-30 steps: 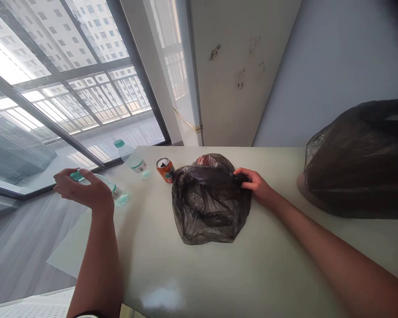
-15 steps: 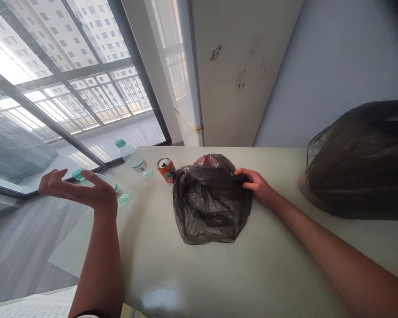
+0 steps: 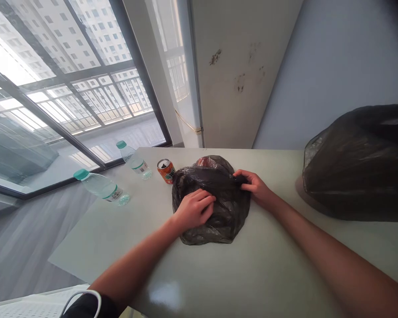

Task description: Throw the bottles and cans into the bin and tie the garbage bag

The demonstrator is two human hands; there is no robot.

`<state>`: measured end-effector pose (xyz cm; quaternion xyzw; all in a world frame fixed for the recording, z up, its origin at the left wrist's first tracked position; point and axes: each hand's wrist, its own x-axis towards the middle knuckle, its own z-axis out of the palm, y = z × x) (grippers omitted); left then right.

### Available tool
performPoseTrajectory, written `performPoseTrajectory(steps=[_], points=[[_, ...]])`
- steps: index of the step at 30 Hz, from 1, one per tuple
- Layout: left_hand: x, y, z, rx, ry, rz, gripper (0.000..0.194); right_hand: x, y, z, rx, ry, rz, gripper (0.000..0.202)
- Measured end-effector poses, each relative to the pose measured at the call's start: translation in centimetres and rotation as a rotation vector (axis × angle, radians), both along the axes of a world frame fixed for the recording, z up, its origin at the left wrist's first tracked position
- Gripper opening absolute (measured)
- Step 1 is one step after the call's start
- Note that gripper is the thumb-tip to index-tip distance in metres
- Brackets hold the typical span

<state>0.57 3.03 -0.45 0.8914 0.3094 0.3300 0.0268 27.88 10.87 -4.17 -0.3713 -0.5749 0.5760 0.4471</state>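
Right edge crops the large bag (image 3: 358,168). Reddish object (image 3: 204,162) is veiled by the smaller bag (image 3: 228,221), identity unclear. Bottle label (image 3: 115,193) is too small to read.

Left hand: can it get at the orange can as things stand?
Probably yes. The left hand is over the smaller black bag, and the orange can stands close by, just past the bag's left edge. The bag crowds its right side, but its top and left side look exposed.

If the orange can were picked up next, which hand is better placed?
Probably the left hand: it is nearer the orange can, over the smaller black bag, while the right hand pinches that bag's right edge.
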Motion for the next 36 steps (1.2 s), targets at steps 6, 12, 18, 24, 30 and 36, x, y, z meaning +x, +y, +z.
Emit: performPoseTrajectory(steps=[6,12,18,24,30,36], points=[[0.1,1.4,-1.7,-0.067,-0.005,0.045,0.026,0.1,0.1,-0.1,-0.019,0.029,0.032,0.032],[-0.2,1.8,-1.8,0.0,-0.014,0.248,0.019,0.1,-0.3,0.2,-0.093,0.111,0.06,0.025],[-0.3,2.2,-1.9,-0.038,0.041,0.325,0.023,0.1,-0.6,0.8,-0.14,0.162,0.089,0.026],[-0.6,2.4,-2.5,-0.051,0.067,0.431,0.028,-0.2,-0.6,0.9,-0.135,0.177,0.053,0.027],[-0.5,2.2,-2.6,-0.076,0.039,0.427,0.032,-0.2,-0.5,0.7,-0.147,0.182,0.056,0.028],[-0.5,2.1,-2.6,-0.102,-0.005,0.412,0.03,-0.2,-0.6,0.9,-0.141,0.168,0.046,0.029]])
